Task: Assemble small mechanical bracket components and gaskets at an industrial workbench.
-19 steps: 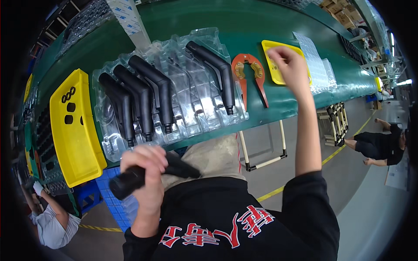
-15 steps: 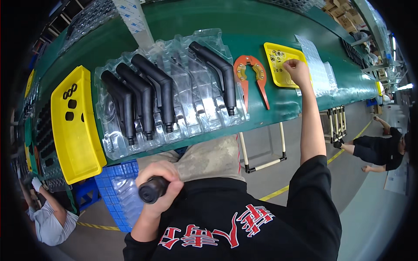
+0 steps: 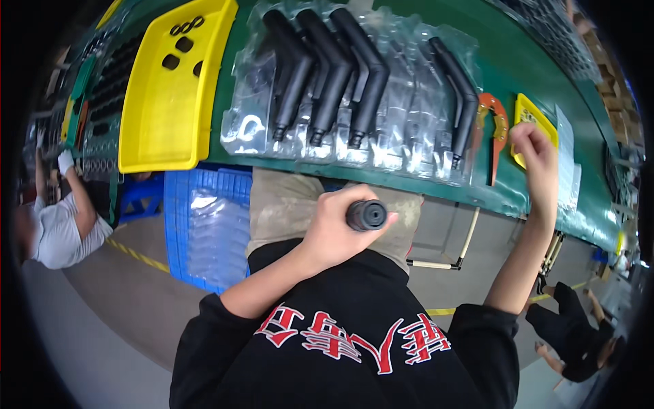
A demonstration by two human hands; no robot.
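My left hand (image 3: 332, 230) is closed round a black tubular part (image 3: 368, 215) in front of my lap, its round end facing up at me. My fingers hide the rest of that part. By the left edge of a small yellow tray (image 3: 553, 133) with tiny rings in it, my right hand (image 3: 538, 151) is raised with fingers pinched together. Whatever sits between those fingertips is too small to make out. Several bent black tubular parts (image 3: 373, 82) lie in a clear plastic tray (image 3: 246, 133) on the green table (image 3: 507, 198).
An orange curved tool (image 3: 495, 129) lies between the plastic tray and the small yellow tray. At left stands a large yellow bin (image 3: 160, 129) with several black pieces. A blue crate (image 3: 178, 225) holding clear plastic is below the table edge. Co-workers (image 3: 65, 228) are at both sides.
My right hand has drawn back from over the small tray to its near left edge, still pinched. The left hand has moved right with the black part. The whole view has turned.
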